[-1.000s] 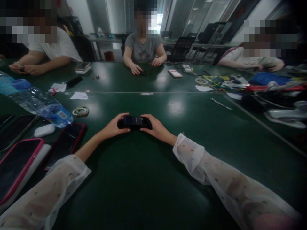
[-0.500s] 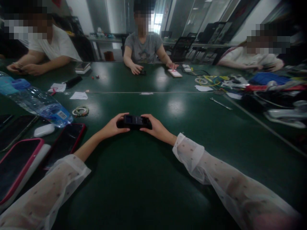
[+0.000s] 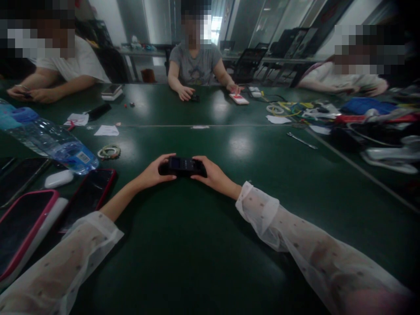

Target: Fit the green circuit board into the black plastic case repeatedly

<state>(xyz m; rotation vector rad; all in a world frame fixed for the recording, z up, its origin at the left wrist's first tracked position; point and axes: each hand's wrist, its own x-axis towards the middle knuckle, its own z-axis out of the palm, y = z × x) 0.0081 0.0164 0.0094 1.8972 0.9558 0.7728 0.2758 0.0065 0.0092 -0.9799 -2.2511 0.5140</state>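
Note:
A small black device [image 3: 183, 166] with a little screen and a row of small marks lies lengthwise between my two hands, at the middle of the green table [image 3: 183, 245]. My left hand [image 3: 155, 171] grips its left end, thumb on the near side and fingers on the far side. Round the right end, my right hand [image 3: 210, 174] has the same kind of hold. Beaded bracelets [image 3: 109, 152] lie beyond my left hand.
To the left are a water bottle [image 3: 55, 140], a white case [image 3: 59, 179] and several phones, one red-edged [image 3: 87, 197]. A wrench [image 3: 302, 141] and a heap of cables and tools [image 3: 370, 118] lie right. Three people sit around the table.
The whole view has shifted very slightly. Both my hands still hold the black device in the same way.

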